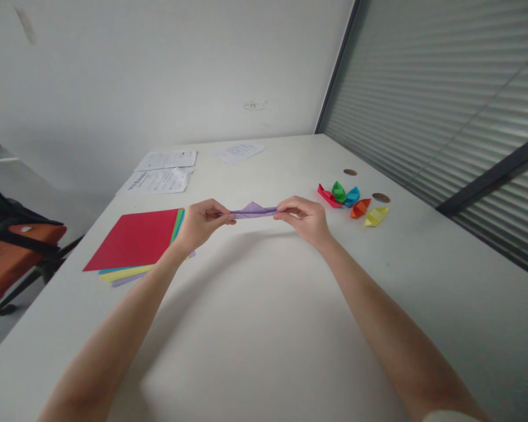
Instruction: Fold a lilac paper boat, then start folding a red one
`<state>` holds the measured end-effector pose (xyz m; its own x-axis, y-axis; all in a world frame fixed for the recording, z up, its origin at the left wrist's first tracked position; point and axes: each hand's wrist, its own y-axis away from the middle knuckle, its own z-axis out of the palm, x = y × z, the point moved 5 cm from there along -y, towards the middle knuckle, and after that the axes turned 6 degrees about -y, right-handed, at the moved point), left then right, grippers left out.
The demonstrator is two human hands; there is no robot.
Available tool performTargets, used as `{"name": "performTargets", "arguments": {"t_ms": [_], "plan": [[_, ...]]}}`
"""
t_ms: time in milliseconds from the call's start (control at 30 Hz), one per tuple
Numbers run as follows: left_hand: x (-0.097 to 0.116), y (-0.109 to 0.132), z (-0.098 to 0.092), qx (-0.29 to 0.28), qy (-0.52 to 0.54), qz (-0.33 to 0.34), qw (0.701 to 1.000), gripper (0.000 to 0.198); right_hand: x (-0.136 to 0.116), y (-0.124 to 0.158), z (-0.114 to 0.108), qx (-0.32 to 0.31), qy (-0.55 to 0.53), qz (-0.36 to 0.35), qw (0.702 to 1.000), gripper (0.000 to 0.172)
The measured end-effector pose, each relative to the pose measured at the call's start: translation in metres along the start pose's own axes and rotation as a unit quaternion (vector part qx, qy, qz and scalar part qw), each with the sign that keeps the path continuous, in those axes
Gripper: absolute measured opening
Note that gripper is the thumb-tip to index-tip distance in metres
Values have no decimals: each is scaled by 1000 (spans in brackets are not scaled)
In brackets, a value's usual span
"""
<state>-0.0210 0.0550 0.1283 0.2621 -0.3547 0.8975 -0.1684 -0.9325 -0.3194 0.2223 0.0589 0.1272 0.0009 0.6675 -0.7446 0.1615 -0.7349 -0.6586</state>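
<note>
A folded purple paper shape [254, 211] is stretched flat between my two hands above the white table [264, 305]. My left hand [201, 224] pinches its left end with the fingers closed. Its right end is pinched by my right hand [304, 218]. A small peak rises at the middle of the paper. The shape hangs a little above the tabletop and casts a shadow there.
A stack of coloured paper sheets [134, 240], red on top, lies left of my left hand. Several folded paper boats [351, 201] sit to the right. Printed white sheets [162, 171] lie at the back. An orange chair [13, 252] stands left of the table. Blinds cover the right side.
</note>
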Motion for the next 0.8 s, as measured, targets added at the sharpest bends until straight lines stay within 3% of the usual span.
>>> {"name": "performTargets", "arguments": {"t_ms": [400,600,800], "plan": [[6,2,-5,-4,-169,81,982,27,0,0,-3,-8,71,-4,997,14],[9,2,-4,-16,-151,79,985,26,4,-1,-4,27,-7,39,999,20],[6,1,-3,-20,-110,56,992,30,4,-2,-2,50,-35,34,998,18]]}}
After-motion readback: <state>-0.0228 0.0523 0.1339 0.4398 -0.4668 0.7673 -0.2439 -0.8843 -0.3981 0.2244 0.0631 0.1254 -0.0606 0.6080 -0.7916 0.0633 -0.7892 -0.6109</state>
